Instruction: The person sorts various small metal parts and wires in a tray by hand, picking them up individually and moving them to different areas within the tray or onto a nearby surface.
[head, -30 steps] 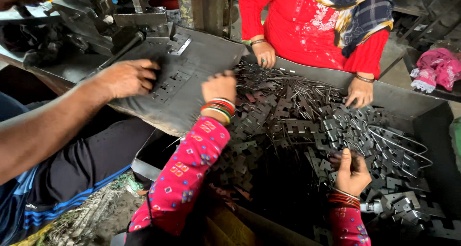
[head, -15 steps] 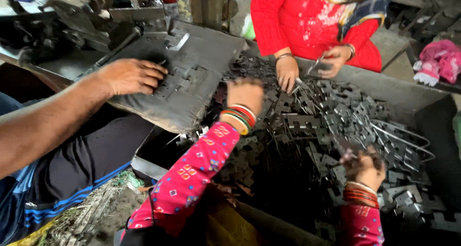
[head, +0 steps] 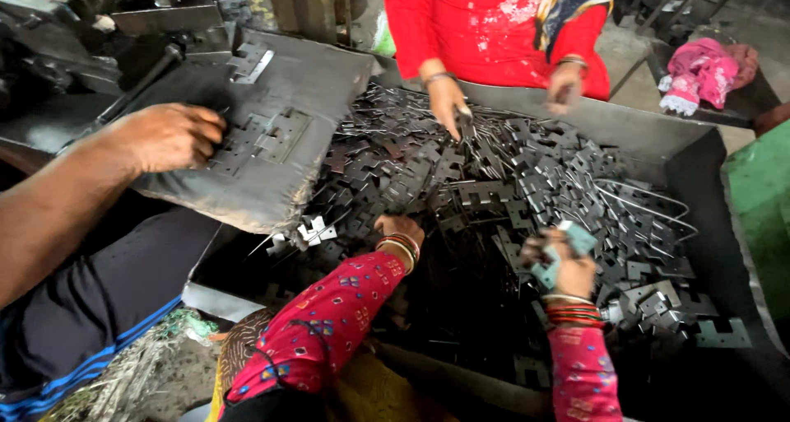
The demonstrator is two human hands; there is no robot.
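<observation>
**Wearer's arms: sleeves and bangles**

Both arms are covered to the wrist. Left sleeve (head: 329,323): deep pink-red fabric, printed with small scattered motifs in blue, yellow and white. Right sleeve (head: 583,377): same cloth and same print, and it shows only from the forearm down. Left hand (head: 399,228): bare, with a stack of thin bangles at the wrist, red with gold-coloured and pale ones among them. Right hand (head: 564,261): bare and motion-blurred, with a thicker stack of red bangles at the wrist and one pale band above them. Yellow-ochre patterned cloth shows beneath the left elbow; I cannot tell what garment it belongs to.
</observation>
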